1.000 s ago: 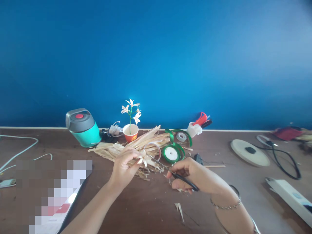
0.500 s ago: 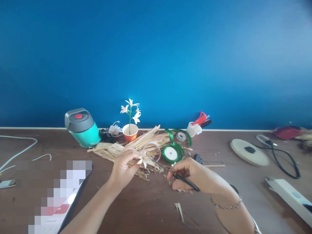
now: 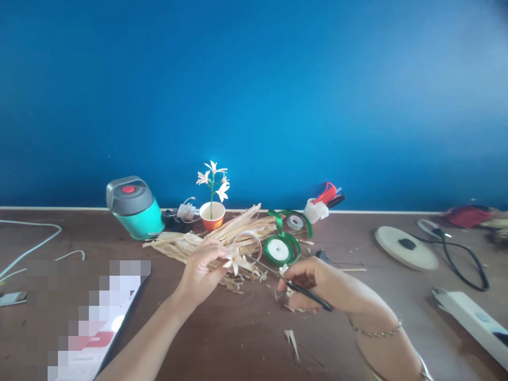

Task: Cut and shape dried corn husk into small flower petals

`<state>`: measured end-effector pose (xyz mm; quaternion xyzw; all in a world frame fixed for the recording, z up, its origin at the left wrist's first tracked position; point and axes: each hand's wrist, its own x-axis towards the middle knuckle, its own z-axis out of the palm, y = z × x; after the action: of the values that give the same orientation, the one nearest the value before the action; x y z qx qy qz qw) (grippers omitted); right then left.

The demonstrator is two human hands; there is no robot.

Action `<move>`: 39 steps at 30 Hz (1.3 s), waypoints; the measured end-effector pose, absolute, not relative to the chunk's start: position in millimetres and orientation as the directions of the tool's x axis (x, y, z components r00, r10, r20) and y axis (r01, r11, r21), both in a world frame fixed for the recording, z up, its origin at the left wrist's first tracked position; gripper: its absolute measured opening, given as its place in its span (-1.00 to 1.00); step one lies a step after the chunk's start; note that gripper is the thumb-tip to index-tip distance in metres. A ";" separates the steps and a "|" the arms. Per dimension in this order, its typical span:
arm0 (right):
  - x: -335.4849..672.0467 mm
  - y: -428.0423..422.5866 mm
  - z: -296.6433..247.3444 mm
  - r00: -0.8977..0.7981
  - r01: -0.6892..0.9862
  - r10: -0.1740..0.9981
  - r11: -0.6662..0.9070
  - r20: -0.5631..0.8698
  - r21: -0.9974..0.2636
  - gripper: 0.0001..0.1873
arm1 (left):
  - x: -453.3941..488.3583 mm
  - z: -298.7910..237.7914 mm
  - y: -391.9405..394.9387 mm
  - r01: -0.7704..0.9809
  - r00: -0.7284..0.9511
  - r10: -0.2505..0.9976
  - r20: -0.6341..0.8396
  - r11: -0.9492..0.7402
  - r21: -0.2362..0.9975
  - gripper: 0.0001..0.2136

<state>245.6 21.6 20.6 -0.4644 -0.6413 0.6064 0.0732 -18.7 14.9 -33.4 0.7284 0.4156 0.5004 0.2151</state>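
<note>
My left hand (image 3: 202, 272) pinches a small pale husk flower (image 3: 235, 260) just above the brown table (image 3: 238, 338). My right hand (image 3: 317, 283) is closed round black-handled scissors (image 3: 305, 293), whose thin blades point left toward the flower and stop a little short of it. Behind both hands lies a pile of dried corn husk strips (image 3: 222, 238). A spool of green ribbon (image 3: 279, 250) sits right of the pile, close to my right hand's fingers.
A teal flask with a grey lid (image 3: 133, 207), a red paper cup holding a finished flower stem (image 3: 212, 214), a tape roll (image 3: 295, 222) and a white holder with red tools (image 3: 319, 206) stand along the blue wall. A round beige lid (image 3: 405, 248), black cable (image 3: 464, 264), white box (image 3: 472, 323).
My right hand with the scissors has drawn back slightly to the right, away from the flower. My left hand keeps the flower nearly still.
</note>
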 end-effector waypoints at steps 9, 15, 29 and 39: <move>263.2 25.2 17.5 -0.593 0.589 0.611 -0.114 -0.524 -0.800 -0.60 | -18.6 -32.2 15.9 0.304 0.264 0.818 0.512 -0.574 0.761 -0.88; 262.6 24.4 15.1 -0.571 0.609 0.607 -0.138 -0.553 -0.781 -0.65 | -16.5 -30.8 14.7 0.296 0.288 0.833 0.472 -0.547 0.783 -0.82; 260.7 24.0 17.0 -0.581 0.632 0.581 -0.119 -0.570 -0.766 -0.69 | -16.3 -34.7 14.8 0.246 0.320 0.826 0.464 -0.546 0.801 -0.91; 261.8 25.3 17.7 -0.593 0.636 0.562 -0.112 -0.577 -0.763 -0.62 | -16.1 -34.6 15.5 0.240 0.330 0.818 0.471 -0.555 0.796 -0.92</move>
<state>261.8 25.3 17.7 -0.4501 -0.6656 0.5945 -0.0311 -16.1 15.5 -34.6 0.7525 0.3516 0.4596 0.3145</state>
